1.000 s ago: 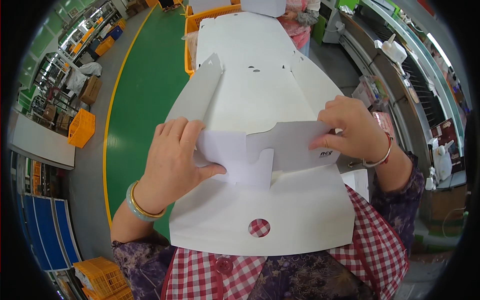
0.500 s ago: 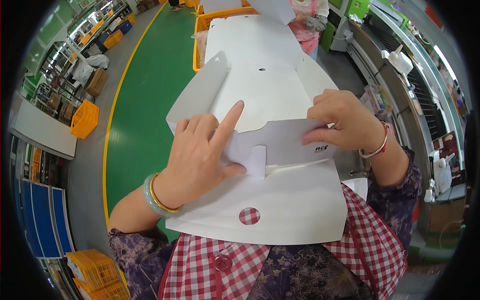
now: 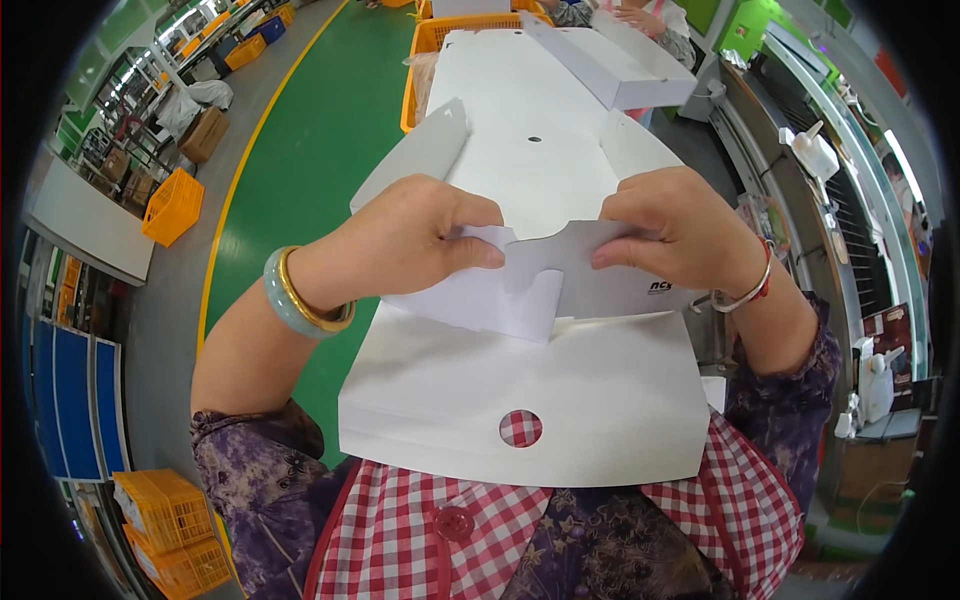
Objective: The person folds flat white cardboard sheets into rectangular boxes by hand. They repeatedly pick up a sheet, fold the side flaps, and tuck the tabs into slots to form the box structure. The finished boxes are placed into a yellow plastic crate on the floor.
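A large flat white cardboard box blank (image 3: 560,390) with a round hole lies in front of me, over my checked apron. My left hand (image 3: 410,240) and my right hand (image 3: 675,235) both pinch a folded white flap (image 3: 545,280) of that blank, holding it up over the middle. The left hand grips the flap's left end with bent fingers. On the right end, the thumb and fingers of the other hand close over the flap. More of the blank's panels (image 3: 530,130) stretch away beyond my hands.
A folded white box (image 3: 620,60) lies at the far end. Orange crates (image 3: 440,40) stand behind it, another orange crate (image 3: 172,205) sits left on the green floor (image 3: 310,140), and more (image 3: 165,530) at lower left. A conveyor line (image 3: 850,200) runs along the right. Another person sits at the far end.
Both hands have closed tighter on the flap and drawn it up toward me. The left forefinger, stretched out before, is now curled onto the flap.
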### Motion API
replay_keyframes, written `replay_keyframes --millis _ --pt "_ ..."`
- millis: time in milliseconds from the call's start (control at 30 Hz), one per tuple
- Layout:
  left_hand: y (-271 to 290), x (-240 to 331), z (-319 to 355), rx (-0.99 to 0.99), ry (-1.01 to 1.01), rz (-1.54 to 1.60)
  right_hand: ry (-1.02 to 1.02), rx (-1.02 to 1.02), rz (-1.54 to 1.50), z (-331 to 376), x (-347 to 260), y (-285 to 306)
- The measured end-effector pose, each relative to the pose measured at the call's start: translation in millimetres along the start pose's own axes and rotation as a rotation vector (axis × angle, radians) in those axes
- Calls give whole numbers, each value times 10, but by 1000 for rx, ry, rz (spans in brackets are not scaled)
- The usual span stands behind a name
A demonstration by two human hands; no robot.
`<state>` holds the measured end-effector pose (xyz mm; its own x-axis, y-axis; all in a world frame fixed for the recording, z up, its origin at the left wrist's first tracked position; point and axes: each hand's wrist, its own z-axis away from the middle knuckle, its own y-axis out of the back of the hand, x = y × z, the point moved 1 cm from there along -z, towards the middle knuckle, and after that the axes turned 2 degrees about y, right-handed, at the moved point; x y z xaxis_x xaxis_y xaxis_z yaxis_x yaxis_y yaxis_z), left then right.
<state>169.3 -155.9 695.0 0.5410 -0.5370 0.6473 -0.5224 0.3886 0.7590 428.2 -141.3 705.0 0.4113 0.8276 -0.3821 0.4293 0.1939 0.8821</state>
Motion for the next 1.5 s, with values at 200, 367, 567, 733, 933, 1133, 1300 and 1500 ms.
replay_keyframes --millis 200,367,567,733,933,1133,1300,1500 --pt "133 225 -32 41 199 5 -80 68 -130 -6 42 157" --pt "38 195 37 135 42 -71 -127 -26 -172 31 68 165" --pt "10 172 90 132 57 -76 -97 -91 -102 9 11 119" --pt "56 100 13 92 -6 -6 -44 -88 -89 -40 16 75" --pt "24 127 67 109 125 -7 -110 -170 -20 -23 -5 36" --pt "-52 126 121 155 105 -94 -183 -151 58 31 -134 -64" --pt "159 60 215 189 -96 -402 -234 -127 31 223 -100 -94" --pt "213 -186 621 273 -5 -489 -219 85 49 794 93 -77"
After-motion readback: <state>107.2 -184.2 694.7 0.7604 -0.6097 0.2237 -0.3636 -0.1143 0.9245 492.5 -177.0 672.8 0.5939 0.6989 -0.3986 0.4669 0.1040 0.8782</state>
